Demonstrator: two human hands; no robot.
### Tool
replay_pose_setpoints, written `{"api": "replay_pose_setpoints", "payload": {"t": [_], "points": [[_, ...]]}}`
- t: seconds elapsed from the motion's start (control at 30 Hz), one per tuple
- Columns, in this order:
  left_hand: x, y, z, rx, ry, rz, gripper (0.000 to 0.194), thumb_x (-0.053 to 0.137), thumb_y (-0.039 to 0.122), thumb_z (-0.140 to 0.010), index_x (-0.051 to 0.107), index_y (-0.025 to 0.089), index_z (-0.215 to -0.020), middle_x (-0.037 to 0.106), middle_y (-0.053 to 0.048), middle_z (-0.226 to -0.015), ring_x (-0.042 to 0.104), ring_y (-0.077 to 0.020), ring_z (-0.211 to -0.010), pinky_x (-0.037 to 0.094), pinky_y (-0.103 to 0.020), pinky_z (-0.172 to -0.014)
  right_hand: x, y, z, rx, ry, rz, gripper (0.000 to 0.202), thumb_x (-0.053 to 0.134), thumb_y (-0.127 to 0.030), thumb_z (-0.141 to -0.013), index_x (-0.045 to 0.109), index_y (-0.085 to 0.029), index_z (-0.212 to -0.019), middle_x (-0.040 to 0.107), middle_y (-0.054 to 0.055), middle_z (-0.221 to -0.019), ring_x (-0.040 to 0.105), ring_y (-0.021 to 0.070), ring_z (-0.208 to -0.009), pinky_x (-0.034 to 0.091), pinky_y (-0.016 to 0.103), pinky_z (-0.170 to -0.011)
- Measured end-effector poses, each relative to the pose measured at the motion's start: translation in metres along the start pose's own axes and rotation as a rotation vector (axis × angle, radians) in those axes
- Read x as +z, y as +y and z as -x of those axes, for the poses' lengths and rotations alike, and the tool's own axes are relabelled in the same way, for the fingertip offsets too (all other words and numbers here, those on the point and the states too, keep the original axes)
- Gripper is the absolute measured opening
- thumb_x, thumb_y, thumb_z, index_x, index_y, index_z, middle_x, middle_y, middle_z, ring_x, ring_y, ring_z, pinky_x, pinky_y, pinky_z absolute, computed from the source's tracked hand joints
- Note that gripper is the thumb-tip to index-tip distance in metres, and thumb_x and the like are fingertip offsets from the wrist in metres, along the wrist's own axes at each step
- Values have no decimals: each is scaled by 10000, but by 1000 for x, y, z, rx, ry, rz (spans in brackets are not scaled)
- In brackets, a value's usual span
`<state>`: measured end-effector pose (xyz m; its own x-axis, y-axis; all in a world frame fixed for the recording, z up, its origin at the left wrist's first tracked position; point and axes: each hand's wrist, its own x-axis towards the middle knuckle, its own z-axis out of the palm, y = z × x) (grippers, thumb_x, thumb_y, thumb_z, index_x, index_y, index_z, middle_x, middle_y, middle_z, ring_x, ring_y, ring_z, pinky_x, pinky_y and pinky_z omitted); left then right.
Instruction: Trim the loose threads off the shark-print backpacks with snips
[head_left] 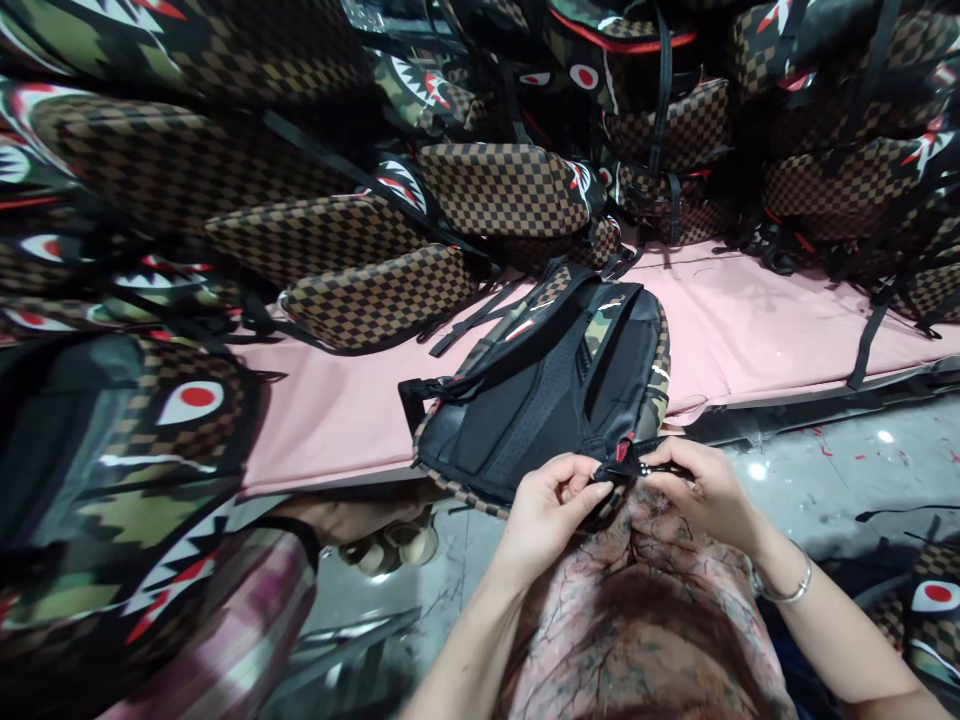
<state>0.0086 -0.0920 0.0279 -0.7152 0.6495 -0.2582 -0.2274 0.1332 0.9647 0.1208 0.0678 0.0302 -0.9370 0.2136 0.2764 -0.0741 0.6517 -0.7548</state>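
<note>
Along the near edge of a pink-covered table (757, 325), one backpack (525, 410) lies with its black padded back and shoulder straps (551, 320) facing up, its lower end reaching past the edge towards the wearer. The left hand (551, 505) has thumb and fingers closed in a pinch on a black webbing strap (619, 468) at the backpack's lower corner. The right hand (697, 490), a bracelet (799, 585) at its wrist, grips the same dark webbing just beside the left; its fingertips partly cover the webbing, and the exact form of the fitting between the hands cannot be made out. A small red tag (623, 448) shows next to the fingers.

Behind the backpack, piled bags (502, 190) with brown-and-black checks, camouflage patches and shark-mouth prints extend across the rear of the table. At far left, a larger-looking bag (161, 480) bears a red-centred eye and white teeth; below it appears a person's pink-and-white garment (262, 610). A pair of sandals (390, 545) is visible at floor level. At lower right, another eye-printed bag (934, 600) is partly in view. The wearer's patterned garment (637, 630) fills the lower centre, beneath the hands.
</note>
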Motion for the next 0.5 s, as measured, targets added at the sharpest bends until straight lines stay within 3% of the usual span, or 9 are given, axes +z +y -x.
{"api": "replay_pose_setpoints", "payload": {"t": [0.33,0.4,0.5], "points": [[2,0,-1,7,-13,5,213,759,286,-547,655,124,-636,347,51,-534,316,-69,-501,257,-197,-470,-1,1,-3,-73,-45,94,174,491,-299,-872,630,-194,-863,642,44,-755,576,142,-690,419,241,-659],[1,1,-1,-47,-11,51,242,769,299,-530,653,123,-651,356,60,-504,317,-61,-475,251,-191,-460,1,2,-3,-19,-9,40,151,516,-297,-853,628,-196,-848,640,36,-752,573,141,-684,422,242,-653],[0,-1,-3,-121,-12,130,285,771,337,-524,642,120,-658,415,55,-476,331,-51,-441,240,-182,-442,11,5,-4,190,132,-162,142,520,-308,-830,607,-198,-858,632,20,-782,570,142,-704,432,235,-638]]}}
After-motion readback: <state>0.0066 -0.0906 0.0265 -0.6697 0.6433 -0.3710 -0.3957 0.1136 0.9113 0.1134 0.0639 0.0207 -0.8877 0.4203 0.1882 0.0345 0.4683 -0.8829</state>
